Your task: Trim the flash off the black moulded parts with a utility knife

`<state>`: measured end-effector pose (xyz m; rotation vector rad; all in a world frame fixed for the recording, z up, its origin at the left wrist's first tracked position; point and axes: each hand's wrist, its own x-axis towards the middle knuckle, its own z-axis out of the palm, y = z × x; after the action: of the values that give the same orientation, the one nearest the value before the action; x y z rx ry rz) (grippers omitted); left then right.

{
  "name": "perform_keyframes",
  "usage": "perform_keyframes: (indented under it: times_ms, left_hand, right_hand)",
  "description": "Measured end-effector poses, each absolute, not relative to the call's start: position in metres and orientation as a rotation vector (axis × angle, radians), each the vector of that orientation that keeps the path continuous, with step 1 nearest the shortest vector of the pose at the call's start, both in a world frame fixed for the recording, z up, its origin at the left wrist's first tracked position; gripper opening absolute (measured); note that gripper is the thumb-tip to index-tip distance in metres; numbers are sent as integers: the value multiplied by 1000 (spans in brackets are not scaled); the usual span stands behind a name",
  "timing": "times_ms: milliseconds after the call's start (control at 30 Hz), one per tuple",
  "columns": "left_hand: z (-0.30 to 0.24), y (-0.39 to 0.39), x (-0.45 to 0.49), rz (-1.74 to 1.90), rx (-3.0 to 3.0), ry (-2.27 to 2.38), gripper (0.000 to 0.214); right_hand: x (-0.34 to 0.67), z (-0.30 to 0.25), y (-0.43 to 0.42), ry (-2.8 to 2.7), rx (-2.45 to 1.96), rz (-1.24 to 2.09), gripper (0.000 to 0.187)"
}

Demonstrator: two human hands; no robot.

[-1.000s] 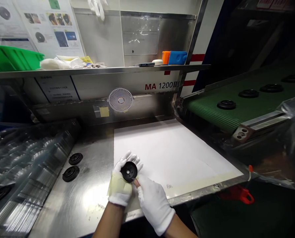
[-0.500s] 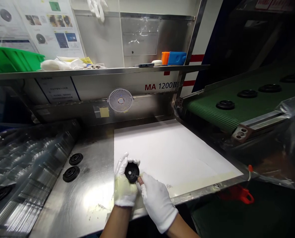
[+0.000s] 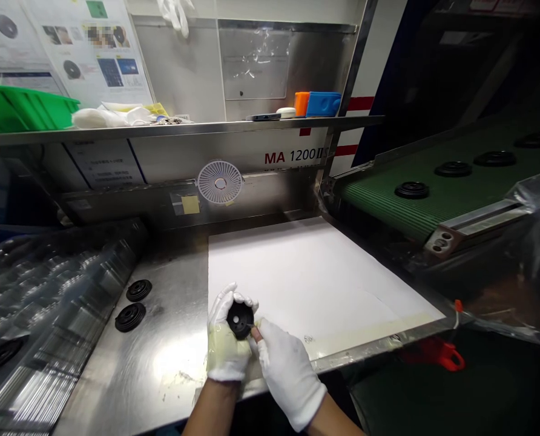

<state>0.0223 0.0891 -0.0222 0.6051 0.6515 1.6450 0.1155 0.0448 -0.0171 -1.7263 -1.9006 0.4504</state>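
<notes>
Both my hands wear white gloves near the front edge of the steel bench [image 3: 161, 357]. My left hand [image 3: 227, 342] is closed around a small round black disc part [image 3: 240, 318], held over the near left corner of a white sheet [image 3: 315, 284]. My right hand [image 3: 288, 375] sits just right of it, fingers pinched, with a bare fingertip at the disc's lower right edge. Whether a thin tool is in that pinch is too small to tell.
Two more black discs [image 3: 134, 304] lie on the bench to the left, beside clear plastic trays [image 3: 38, 315]. A green conveyor [image 3: 415, 200] at the right carries several black discs. The shelf [image 3: 183, 128] above holds a green bin [image 3: 20, 109] and blue and orange boxes.
My hands and the disc have shifted slightly to the right along the bench edge. The disc has turned a little in my left hand.
</notes>
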Motion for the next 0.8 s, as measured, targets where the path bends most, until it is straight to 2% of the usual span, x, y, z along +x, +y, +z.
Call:
perform_keyframes:
  times_ms: [200, 333, 600, 733, 800]
  left_hand:
    - [-16, 92, 22, 1679, 488, 696, 20]
    - [-17, 92, 22, 1685, 588, 659, 23]
    - [-14, 95, 26, 1733, 324, 623, 24]
    - [-9, 94, 16, 1476, 266, 611, 37]
    - [-9, 93, 13, 1360, 221, 554, 36]
  right_hand:
    - [115, -19, 41, -1939, -1662, 497, 21]
    - [117, -18, 45, -1890, -1724, 426, 22]
    - [105, -17, 42, -1949, -1744, 452, 18]
    - [113, -18, 45, -1920, -1723, 380, 19]
    - [119, -18, 47, -1902, -1701, 386, 17]
